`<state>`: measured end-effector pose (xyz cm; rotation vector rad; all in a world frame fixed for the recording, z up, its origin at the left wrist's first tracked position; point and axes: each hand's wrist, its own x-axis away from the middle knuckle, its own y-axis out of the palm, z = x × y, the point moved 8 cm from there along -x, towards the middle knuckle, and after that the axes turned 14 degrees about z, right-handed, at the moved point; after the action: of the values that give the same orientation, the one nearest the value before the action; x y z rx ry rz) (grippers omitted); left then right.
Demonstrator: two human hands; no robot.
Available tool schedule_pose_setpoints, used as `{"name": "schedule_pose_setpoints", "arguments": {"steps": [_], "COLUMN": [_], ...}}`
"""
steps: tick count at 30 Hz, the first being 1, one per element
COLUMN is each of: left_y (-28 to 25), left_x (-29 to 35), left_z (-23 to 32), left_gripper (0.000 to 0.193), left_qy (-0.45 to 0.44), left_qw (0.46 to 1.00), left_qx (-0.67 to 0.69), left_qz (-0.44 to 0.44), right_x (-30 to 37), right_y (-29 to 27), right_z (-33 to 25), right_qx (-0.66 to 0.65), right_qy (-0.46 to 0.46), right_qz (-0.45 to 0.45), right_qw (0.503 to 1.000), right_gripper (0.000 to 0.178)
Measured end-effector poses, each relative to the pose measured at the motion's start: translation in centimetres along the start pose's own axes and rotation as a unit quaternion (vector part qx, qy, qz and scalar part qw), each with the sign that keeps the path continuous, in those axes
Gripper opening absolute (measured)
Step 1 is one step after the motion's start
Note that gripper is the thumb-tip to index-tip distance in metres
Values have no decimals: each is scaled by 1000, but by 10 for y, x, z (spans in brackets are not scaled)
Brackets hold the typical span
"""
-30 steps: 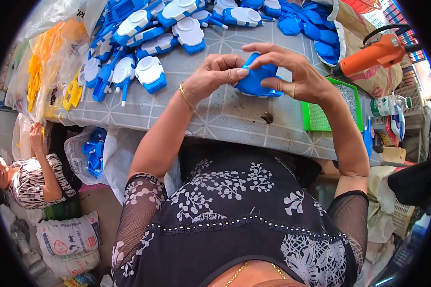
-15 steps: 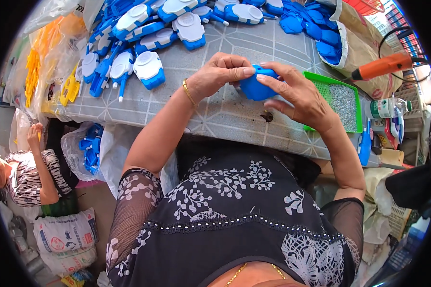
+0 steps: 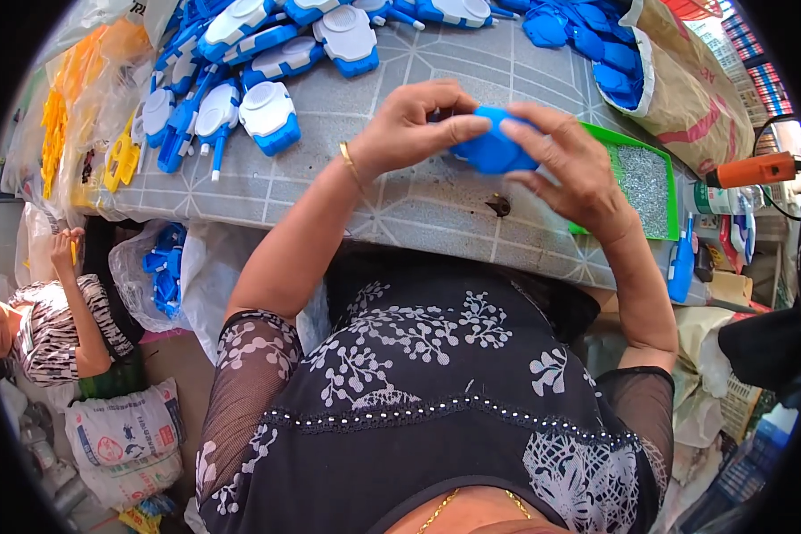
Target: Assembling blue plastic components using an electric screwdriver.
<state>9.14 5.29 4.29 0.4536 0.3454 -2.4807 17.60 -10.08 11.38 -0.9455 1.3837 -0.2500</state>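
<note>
A blue plastic casing [image 3: 497, 153] is held up just above the grey patterned table [image 3: 400, 200]. My left hand [image 3: 423, 129] grips its left end, thumb on top and fingers curled behind. At the right end, my right hand [image 3: 571, 165] has the casing between its thumb and fingers. My fingers cover part of the casing, and its underside is hidden. Close by my right hand lies a green tray [image 3: 672, 178] of small silvery metal pieces, probably screws. A small dark object [image 3: 498, 206] rests on the table below the casing.
Blue-and-white plastic units [image 3: 267, 116] are heaped at the back left. Loose blue parts [image 3: 587, 40] spill from a paper bag [image 3: 685, 71]. An orange power screwdriver [image 3: 756, 169] hangs at right. Yellow parts [image 3: 120, 160] lie left, near another person [image 3: 62, 329].
The casing has shifted slightly right and turned between my hands. The orange screwdriver now appears farther right and lower. The view has shifted a little.
</note>
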Motion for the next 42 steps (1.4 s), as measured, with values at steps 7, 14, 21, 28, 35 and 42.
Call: {"name": "schedule_pose_setpoints", "arguments": {"steps": [7, 14, 21, 28, 35, 42], "left_y": [22, 22, 23, 25, 35, 31], "left_x": [7, 6, 6, 5, 3, 6], "left_z": [0, -6, -7, -6, 2, 6], "left_gripper": [85, 80, 75, 74, 71, 67], "left_qy": [185, 155, 156, 156, 191, 151], "left_qw": [909, 921, 924, 927, 926, 932], "left_qx": [-374, -357, -347, -340, -325, -330], "left_qz": [-13, -21, -25, -24, -29, -17], "right_x": [35, 39, 45, 43, 43, 44], "right_y": [3, 18, 20, 25, 30, -92], "right_z": [48, 52, 51, 52, 51, 38], "right_qx": [-15, -26, -43, -23, -38, 148], "right_qy": [180, 203, 193, 183, 159, 131], "right_qz": [36, 3, -17, -40, -72, 337], "right_qw": [983, 979, 980, 982, 984, 920], "right_gripper": [54, 52, 54, 54, 55, 32]}}
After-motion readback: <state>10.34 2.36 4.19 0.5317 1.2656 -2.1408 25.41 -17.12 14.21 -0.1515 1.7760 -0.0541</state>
